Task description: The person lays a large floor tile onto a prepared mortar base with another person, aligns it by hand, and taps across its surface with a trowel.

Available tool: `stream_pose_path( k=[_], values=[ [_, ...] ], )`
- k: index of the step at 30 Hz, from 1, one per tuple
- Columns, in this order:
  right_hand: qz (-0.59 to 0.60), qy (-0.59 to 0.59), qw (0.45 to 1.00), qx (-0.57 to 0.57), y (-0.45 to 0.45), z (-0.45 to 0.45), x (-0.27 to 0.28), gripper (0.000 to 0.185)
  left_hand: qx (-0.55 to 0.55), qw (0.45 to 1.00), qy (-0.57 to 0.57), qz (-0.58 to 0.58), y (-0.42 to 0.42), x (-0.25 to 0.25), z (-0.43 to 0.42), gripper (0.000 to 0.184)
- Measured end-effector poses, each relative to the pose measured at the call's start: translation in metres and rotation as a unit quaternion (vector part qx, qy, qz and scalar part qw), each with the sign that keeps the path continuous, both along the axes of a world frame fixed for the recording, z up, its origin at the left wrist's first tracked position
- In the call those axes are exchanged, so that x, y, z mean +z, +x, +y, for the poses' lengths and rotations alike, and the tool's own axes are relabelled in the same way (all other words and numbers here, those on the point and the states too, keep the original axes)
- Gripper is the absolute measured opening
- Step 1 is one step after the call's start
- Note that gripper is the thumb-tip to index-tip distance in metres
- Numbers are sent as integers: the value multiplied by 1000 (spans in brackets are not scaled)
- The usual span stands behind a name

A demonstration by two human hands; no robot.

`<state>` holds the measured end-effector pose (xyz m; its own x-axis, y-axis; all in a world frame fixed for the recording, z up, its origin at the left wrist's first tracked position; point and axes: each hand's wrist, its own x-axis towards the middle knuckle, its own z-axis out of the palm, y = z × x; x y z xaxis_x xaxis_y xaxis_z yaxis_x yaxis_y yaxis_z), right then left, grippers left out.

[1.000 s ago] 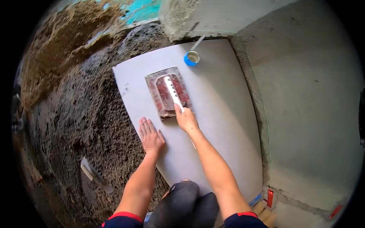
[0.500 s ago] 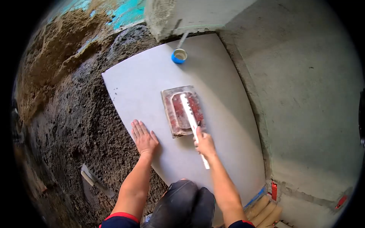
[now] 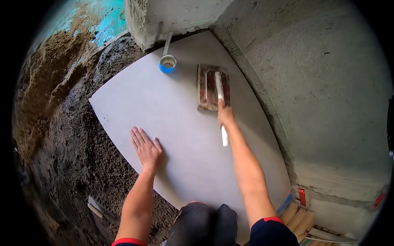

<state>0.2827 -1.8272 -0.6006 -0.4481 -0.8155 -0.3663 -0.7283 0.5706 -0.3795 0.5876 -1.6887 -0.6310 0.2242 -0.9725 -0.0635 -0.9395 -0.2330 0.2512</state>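
Your L hand (image 3: 146,149) is palm-down on the slab (image 3: 184,160), nr its left edge; fingers side by side, thumb spread out. Your R hand (image 3: 226,116) is wrapped round the white handle of the plate tool (image 3: 210,91), approx mid-length; handle butt sticks out past your fist, twd you. Plate is over the slab's right half, nr the long right edge, below the far-right corner. Can't tell if plate is touching slab or just above.

Blue/white roll (image 3: 168,64) sits nr the slab's far edge, w/ a thin strip (image 3: 167,44) running from it twd that edge. Slab is on the mortar bed (image 3: 69,164), which shows along its left edge; wall (image 3: 328,102) runs alongside the right edge. Trowel (image 3: 95,209) lies on the bed, left of the slab, apart from it. Red piece (image 3: 302,197) is just beyond the near-right corner. Your knees (image 3: 203,223) are at the near end.
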Motion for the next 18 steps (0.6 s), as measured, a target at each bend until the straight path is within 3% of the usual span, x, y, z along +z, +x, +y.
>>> stream_pose_path(
  k=[2, 3, 7, 9, 11, 12, 13, 15, 16, 17, 18],
  values=[
    [-251, 10, 966, -60, 3, -35, 61, 58, -1, 1000, 8, -6, 0, 0, 0, 73],
    [-330, 63, 930, -149, 3, -52, 98, 57, 3, 1000, 15, -9, -1, 1, -1, 74],
    [-245, -124, 959, -68, 9, -38, 190, 59, 7, 1000, 12, -8, -2, -5, 1, 74],
    [-227, -240, 944, -15, 1, -28, 179, 60, 8, 1000, 11, -15, -1, -9, 0, 74],
    [-123, -326, 937, -13, 10, -20, 131, 63, 8, 1000, 15, -12, -1, -8, 0, 74],
    [-58, -299, 952, -32, 4, -19, 84, 63, 12, 1000, 15, -8, -1, -7, 0, 74],
    [-45, -148, 988, -28, 6, -17, 61, 72, 11, 1000, 15, -8, 0, -6, 1, 74],
    [113, -174, 978, 4, 0, -20, -11, 77, 8, 1000, 12, -6, 0, -6, 0, 74],
    [-52, -72, 994, -71, 15, -20, 18, 71, 10, 1000, 9, -5, 0, -7, -3, 74],
    [-213, 42, 965, -144, 24, -12, 36, 66, 5, 1000, 14, -3, 1, -6, 1, 75],
    [-212, 44, 967, -137, 26, 0, 36, 66, 6, 1000, 13, -1, 1, -7, 1, 75]
  ],
)
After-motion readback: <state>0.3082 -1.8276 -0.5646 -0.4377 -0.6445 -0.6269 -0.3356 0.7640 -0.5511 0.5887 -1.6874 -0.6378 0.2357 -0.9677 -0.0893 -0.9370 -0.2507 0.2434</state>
